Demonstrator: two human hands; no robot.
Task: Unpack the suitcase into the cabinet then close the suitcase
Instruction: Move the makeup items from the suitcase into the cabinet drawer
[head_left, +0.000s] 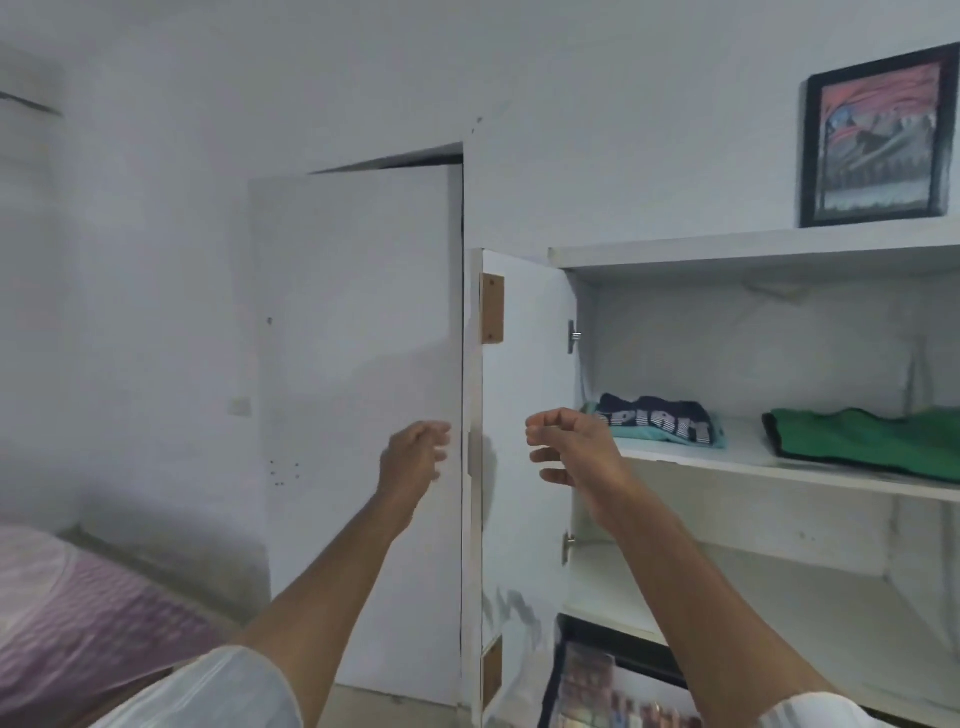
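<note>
While both arms reach forward at chest height, the left hand (415, 457) hangs in front of the white room door (358, 415), its fingers (439, 441) loosely curled and grasping nothing. The right hand (569, 447) is raised just beside the open cabinet door (524, 467), its fingers (543, 434) bent inward in a relaxed curl, also holding nothing; neither hand touches the door or the shelf.

The cabinet (753, 254) stands open to the right. On its upper shelf (748, 462) lie two folded garments: a dark navy shirt with pale lettering (657, 418) resting on something teal at the left end, and a green garment (872, 441) further right, a bare gap between them. The lower shelf space beneath is white. On top of the cabinet leans a black-framed picture (878, 140).

At lower left a bed with a pink striped cover (78, 623) shows. The suitcase is not in sight from here.
</note>
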